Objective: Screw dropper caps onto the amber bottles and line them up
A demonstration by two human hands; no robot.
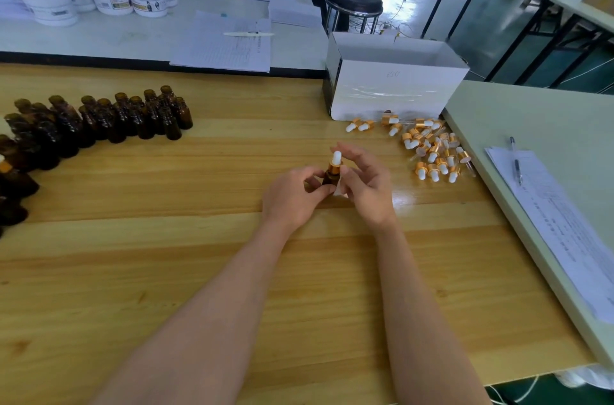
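At mid-table, on the wooden table (199, 255): left hand (292, 197) grips the body of one amber bottle (330, 178), fingers curled round it, held upright just above the boards. A dropper cap (335, 161) sits on its neck, white bulb up, gold collar down. Right hand (363, 185) is cupped close round the cap, thumb by the collar and fingers arched behind the bulb; whether it is actually pinching the collar I cannot tell.

Step in hand, by my reading: screwing this cap down. How far the thread has run is not visible. The next move likely calls for a firm pinch on the collar (not the soft bulb), a twist until snug, then setting the bottle in line.

Surroundings:
- uncapped bottles (133, 115) crowd the left side, well apart from the hands; a gold collar (5, 167) at the far left edge may be a finished one.
- loose caps (432, 152) lie heaped to the right, in front of a white box (392, 89).
- papers (548, 222) and a pen (516, 162) lie on the neighbouring pale table.

Nothing lies between the hands and either pile; the heaped glass pipettes could tangle on pickup.
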